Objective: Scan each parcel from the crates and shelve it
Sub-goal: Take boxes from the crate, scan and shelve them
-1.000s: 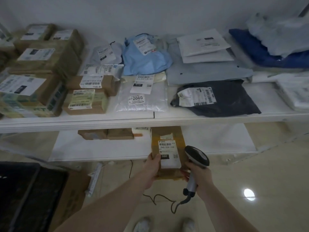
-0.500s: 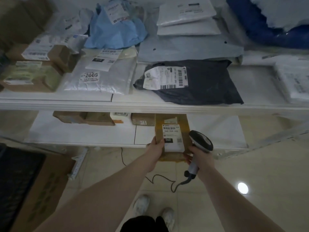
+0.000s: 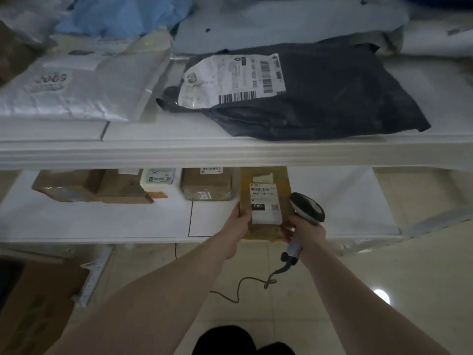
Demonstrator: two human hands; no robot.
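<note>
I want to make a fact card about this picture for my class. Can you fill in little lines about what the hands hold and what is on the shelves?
Left hand: left hand grips the left edge of the brown parcel
Right hand: right hand holds the scanner and touches the parcel's right edge
Parcel label: white, marked 060
Parcel place: lying on the lower shelf, front end at the edge
Neighbours: other brown boxes to its left
Upper shelf: dark bag with a barcode label; white bag
Scanner cable: hangs down towards the floor
</note>
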